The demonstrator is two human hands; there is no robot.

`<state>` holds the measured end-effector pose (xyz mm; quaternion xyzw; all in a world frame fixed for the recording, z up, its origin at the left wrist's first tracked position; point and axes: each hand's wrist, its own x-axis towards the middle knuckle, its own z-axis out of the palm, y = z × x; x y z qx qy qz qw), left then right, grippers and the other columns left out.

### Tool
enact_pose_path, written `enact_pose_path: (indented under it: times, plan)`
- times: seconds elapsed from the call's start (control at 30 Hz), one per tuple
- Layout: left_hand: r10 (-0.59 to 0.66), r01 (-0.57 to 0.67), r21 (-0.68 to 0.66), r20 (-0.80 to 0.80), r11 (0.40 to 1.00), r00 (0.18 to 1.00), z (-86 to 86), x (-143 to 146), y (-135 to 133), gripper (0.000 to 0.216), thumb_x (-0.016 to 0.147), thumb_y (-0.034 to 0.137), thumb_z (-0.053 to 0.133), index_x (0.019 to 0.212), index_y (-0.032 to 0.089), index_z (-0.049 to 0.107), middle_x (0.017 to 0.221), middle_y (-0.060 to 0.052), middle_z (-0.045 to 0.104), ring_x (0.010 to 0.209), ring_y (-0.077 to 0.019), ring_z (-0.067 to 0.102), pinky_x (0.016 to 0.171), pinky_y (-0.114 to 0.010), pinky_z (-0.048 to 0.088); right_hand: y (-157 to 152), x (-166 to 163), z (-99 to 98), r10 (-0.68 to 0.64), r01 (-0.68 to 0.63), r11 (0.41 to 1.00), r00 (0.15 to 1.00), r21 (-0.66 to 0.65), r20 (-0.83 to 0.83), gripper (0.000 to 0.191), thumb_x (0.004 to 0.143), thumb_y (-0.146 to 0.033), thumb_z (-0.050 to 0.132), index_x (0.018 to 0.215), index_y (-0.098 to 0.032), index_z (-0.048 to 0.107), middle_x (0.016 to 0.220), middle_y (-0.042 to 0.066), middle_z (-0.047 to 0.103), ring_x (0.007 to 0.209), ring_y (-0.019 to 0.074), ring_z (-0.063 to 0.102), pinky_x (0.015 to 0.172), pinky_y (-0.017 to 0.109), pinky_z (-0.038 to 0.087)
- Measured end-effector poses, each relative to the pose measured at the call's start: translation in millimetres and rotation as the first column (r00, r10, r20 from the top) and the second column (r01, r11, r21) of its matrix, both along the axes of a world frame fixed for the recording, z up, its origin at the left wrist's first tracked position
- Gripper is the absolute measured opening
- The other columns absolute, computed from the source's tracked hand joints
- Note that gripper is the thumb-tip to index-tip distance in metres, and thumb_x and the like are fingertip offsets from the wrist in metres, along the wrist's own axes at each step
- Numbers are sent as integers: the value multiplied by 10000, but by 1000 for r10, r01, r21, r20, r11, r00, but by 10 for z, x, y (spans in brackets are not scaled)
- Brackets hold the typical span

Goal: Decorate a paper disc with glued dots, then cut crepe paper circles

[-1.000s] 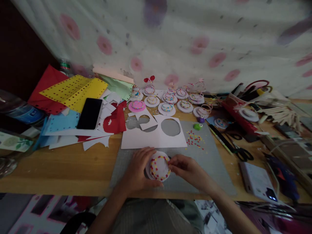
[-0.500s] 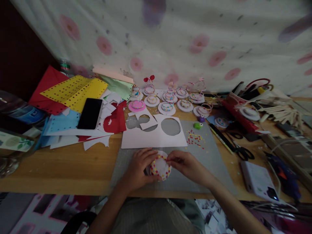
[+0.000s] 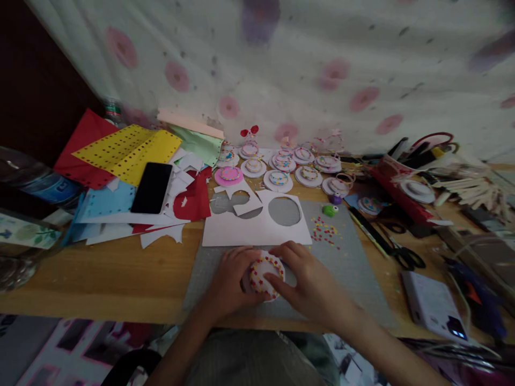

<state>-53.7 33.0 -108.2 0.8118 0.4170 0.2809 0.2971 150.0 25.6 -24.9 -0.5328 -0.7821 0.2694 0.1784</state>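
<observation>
A small white paper hat (image 3: 264, 268) sits near the table's front edge, its raised crown ringed with red and yellow star-shaped bits. My left hand (image 3: 232, 276) grips its left side, fingers at the far rim and thumb along the near rim. From the right, my right hand (image 3: 303, 273) curves around the hat, fingertips at the far right rim and thumb reaching over the crown. Beneath lies a grey cutting mat (image 3: 350, 279). Scattered red and yellow star bits (image 3: 325, 230) lie on it, beyond my right hand.
White card with round cutouts (image 3: 249, 233) lies just beyond my hands. Several decorated little hats (image 3: 279, 179) stand along the back. Coloured papers and a phone (image 3: 152, 187) are at left. Scissors (image 3: 406, 256), a white power bank (image 3: 434, 305) and a glue gun (image 3: 475, 295) lie at right.
My right hand has gone from a fingertip pinch at the hat's right edge to a wider hold around it, thumb over the crown. My left hand stays on the hat.
</observation>
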Motion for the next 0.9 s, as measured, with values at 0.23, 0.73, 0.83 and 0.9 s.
enact_pose_path:
  times: [0.23,0.73,0.83,0.9]
  plan:
    - [-7,7,15,2,1000,1000,-24,13,11,638,643,208,708,1253,246,524,1277,-63,623,1259,-293,476,1075,-475,307,25,-268,70,98,-98,995,937,-18,336,277,861,-335,609,1037,-126,653,1000,133,638,973,304,578,848,457,499]
    - [-24,24,24,20,999,999,47,15,30,592,642,438,822,1153,244,595,1194,-41,671,1194,-284,509,1042,-442,314,346,-64,323,637,-683,728,643,-57,425,310,790,-269,764,1046,-168,619,1052,59,652,973,250,594,800,383,460]
    - [-24,24,25,16,999,1000,40,16,30,606,632,425,835,1160,251,596,1187,-37,675,1207,-286,505,1037,-443,318,403,-39,355,675,-743,668,582,-40,455,286,803,-285,753,1028,-172,616,1055,49,651,967,243,592,786,377,445]
    - [-21,20,27,14,999,1000,26,15,31,608,629,407,838,1165,253,595,1188,-39,673,1208,-289,505,1033,-449,322,428,-28,370,697,-777,629,549,-24,461,211,842,-274,711,1007,-179,620,1037,34,652,950,227,589,777,369,434]
